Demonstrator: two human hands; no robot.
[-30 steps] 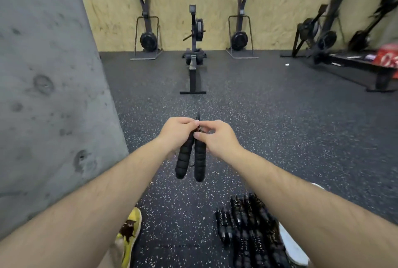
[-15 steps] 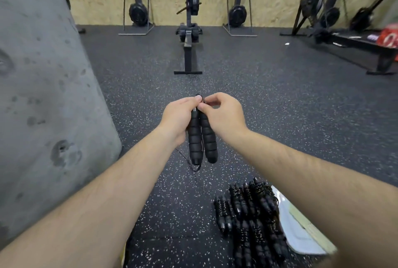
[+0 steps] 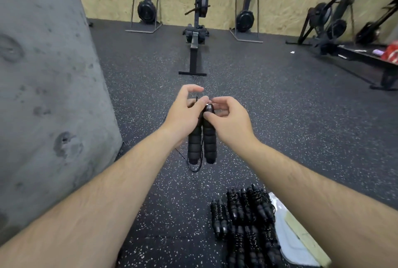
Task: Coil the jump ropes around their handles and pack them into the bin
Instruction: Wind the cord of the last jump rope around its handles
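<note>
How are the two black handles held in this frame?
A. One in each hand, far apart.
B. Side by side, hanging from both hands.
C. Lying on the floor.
B: the left hand and right hand grip the tops of the handles, which hang side by side.

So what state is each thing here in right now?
Pair of black foam handles: held side by side, ends down.
Thin black rope: loose, dangling below them, uncoiled.
Left hand: grips the handles' tops.
Right hand: pinches the right handle's top.
Pile of black jump ropes: coiled, lying on floor.
</note>
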